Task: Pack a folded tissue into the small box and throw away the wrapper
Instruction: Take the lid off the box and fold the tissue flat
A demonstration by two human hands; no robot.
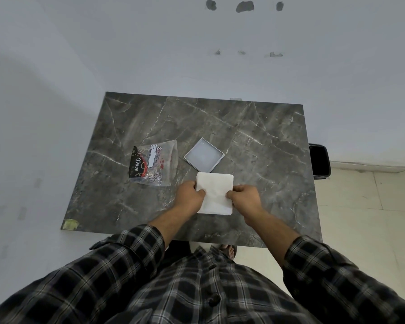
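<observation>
— Holding what, exactly?

— White folded paper tissue (216,195), flat on the dark grey marbled counter (255,136), pinched at its side edges by both hands: left hand (191,195) on the left edge, right hand (244,197) on the right. Each grip narrow, clamped on the tissue.

— And the box?

— Small grey square open box (204,158), just beyond the tissue's far edge, turned corner-on, nearly touching. Empty, as far as can be seen.

— Risk from here?

— Looks wider than the box opening, judging by eye. Without another fold, likely to bunch against the rim or ride up over one wall. Soft layers too: uneven pull from either side could skew the fold or let it spring open.

— Anything else?

— Light box, loose on the counter; could skate away under a push. Clear crinkled plastic wrapper with black and red print (153,163) left of the box, not yet thrown away. Black bin (319,163) on the floor past the right edge of the counter, well apart from it; a light wrapper may drift short if tossed.
</observation>
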